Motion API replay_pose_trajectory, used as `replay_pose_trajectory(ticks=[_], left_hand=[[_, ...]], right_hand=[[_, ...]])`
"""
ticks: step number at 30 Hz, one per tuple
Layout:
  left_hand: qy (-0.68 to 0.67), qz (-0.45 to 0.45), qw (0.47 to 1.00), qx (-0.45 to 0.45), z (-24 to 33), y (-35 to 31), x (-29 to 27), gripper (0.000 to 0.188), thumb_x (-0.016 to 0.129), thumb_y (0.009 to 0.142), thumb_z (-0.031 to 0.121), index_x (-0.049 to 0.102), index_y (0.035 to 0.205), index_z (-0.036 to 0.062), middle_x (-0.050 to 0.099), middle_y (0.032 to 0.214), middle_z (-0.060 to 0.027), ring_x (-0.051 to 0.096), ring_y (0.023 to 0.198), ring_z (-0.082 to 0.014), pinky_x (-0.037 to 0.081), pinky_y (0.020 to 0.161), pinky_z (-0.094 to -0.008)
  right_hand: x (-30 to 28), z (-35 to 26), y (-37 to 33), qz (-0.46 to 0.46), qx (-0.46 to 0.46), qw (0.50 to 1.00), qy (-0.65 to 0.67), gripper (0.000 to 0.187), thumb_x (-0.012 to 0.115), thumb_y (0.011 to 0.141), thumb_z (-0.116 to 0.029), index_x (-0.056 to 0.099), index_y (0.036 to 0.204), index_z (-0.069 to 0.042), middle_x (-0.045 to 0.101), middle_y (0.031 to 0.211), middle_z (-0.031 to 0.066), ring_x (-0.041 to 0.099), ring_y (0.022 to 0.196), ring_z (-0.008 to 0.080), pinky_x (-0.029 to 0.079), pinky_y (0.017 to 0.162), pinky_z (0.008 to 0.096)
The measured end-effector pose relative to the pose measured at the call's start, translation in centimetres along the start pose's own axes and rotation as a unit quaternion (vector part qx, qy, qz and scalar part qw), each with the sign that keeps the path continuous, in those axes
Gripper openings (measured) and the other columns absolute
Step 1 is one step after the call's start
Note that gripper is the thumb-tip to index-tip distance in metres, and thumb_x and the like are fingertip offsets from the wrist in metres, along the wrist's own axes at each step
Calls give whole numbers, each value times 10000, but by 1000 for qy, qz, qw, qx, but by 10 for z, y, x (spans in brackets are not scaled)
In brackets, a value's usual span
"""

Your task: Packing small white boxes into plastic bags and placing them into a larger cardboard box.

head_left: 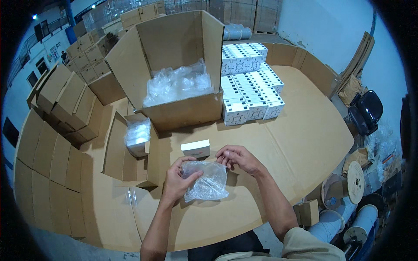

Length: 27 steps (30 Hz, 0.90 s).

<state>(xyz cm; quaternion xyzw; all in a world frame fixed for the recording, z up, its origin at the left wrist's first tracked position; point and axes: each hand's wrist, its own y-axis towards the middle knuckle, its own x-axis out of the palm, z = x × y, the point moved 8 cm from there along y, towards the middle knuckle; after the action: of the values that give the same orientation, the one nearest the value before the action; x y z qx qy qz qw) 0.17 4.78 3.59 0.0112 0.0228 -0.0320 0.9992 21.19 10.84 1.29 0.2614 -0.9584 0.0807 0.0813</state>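
A clear bubble wrap bag (207, 182) is held above the cardboard-covered table in front of me. My left hand (179, 179) grips its left side, thumb lying across the front. At the bag's upper right corner, the fingers of my right hand (235, 159) are curled together and seem to pinch its edge; the exact contact is partly hidden. Just beyond the bag, a small white box (195, 148) stands on the table. To the left, an open carton (114, 150) contains white boxes in bubble wrap (138, 135).
A large open carton (187, 111) full of bubble wrap bags (178, 85) stands behind the white box. Stacked white printed boxes (250, 91) are to its right. Folded cartons (65, 98) lie far left. Cardboard walls (48, 174) edge the table. Reels (355, 182) and a black chair (368, 108) are at right.
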Motion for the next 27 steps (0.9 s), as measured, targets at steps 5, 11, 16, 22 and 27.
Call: replay_pose_trajectory(ticks=[5, 11, 16, 22, 27], left_hand=[[19, -44, 997, -53, -13, -3, 7, 511, 836, 821, 24, 593, 1270, 33, 695, 1109, -93, 681, 979, -144, 568, 826, -287], [-129, 33, 990, 34, -13, -14, 2, 478, 780, 908, 80, 548, 1314, -17, 719, 995, -63, 678, 965, -123, 547, 878, -289], [-160, 112, 981, -17, -38, -20, 4, 262, 691, 1005, 192, 660, 1158, -19, 707, 997, -28, 630, 923, -77, 510, 818, -266], [-144, 265, 953, 23, -28, -19, -12, 298, 568, 1079, 291, 664, 993, 22, 592, 831, 43, 490, 749, -35, 426, 669, -231], [-68, 303, 948, 73, -13, -18, -36, 305, 553, 1086, 282, 566, 878, 60, 469, 760, 85, 377, 677, -18, 327, 581, -210]], right_hand=[[45, -9, -9, -76, -2, 970, -230, 215, 693, 968, -121, 667, 1152, -13, 677, 932, 34, 631, 817, 81, 528, 740, 257], [38, -30, -11, 73, -129, 984, -100, 120, 637, 1014, -116, 613, 1057, -7, 658, 860, 31, 619, 789, 73, 514, 693, 261], [59, -23, -23, 207, -219, 935, -185, 119, 605, 1021, -120, 563, 1045, -11, 650, 746, 82, 640, 681, 137, 500, 614, 316], [73, -25, -22, 184, -242, 922, -239, 121, 623, 1007, -103, 544, 1017, -11, 587, 661, 96, 567, 589, 119, 439, 541, 304], [69, -30, -22, 145, -251, 923, -254, 143, 638, 996, -87, 534, 930, -13, 531, 600, 56, 490, 562, 64, 391, 519, 277]])
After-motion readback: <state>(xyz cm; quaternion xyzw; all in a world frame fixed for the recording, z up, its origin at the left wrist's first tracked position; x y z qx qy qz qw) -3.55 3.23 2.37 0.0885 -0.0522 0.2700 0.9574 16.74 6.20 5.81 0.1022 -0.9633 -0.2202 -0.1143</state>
